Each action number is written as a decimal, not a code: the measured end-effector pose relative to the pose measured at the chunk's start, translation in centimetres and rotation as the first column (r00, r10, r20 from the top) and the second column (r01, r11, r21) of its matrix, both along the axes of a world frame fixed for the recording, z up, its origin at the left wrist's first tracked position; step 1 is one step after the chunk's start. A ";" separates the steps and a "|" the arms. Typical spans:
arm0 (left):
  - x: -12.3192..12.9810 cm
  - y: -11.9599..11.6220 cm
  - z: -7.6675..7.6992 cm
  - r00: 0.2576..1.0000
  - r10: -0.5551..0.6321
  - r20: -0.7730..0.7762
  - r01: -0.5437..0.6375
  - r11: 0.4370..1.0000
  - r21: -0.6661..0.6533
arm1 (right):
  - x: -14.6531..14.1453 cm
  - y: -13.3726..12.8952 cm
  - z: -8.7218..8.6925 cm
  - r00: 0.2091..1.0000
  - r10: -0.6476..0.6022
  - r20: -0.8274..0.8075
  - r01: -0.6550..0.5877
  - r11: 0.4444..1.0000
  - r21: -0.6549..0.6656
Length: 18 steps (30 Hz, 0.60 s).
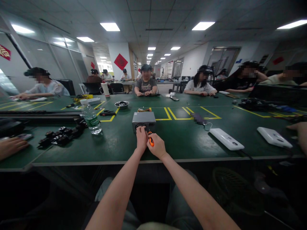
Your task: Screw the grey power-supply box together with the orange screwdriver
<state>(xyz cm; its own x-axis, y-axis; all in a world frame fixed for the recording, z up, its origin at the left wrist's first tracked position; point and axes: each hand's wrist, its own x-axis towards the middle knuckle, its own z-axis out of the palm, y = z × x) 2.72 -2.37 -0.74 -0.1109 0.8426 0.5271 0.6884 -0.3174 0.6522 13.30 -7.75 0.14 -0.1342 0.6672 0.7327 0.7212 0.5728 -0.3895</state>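
A grey metal computer power supply [147, 116] stands on the green table [115, 148] straight ahead of me. My left hand [141, 138] is at its near face, beside the round fan opening, with the fingers bent and close together. What those fingers pinch, if anything, is hidden. Wrapped around an orange and black screwdriver [151, 141] is my right hand [157, 147], just right of the left one. The screwdriver points toward the near face of the power supply; I cannot tell whether its tip touches a screw.
A water bottle [92, 119] and several black parts [62, 136] lie to the left. Behind them are pliers [107, 113] and a metal bowl [122, 104]. White devices [226, 139] lie right. Co-workers' hands rest at the far left [11, 147] and right [299, 135].
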 end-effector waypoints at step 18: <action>-0.1 1.0 -0.1 0.993 0.111 0.036 -0.115 0.987 0.109 | -0.2 -0.3 0.1 0.998 -0.042 0.044 0.044 0.998 -0.043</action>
<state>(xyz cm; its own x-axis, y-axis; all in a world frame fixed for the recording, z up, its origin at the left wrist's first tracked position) 2.65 -1.32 -0.83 -0.2189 0.7605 0.6113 0.7049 -0.3100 0.6380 13.15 -8.02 0.23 -0.1354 0.7042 0.6970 0.7616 0.5239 -0.3814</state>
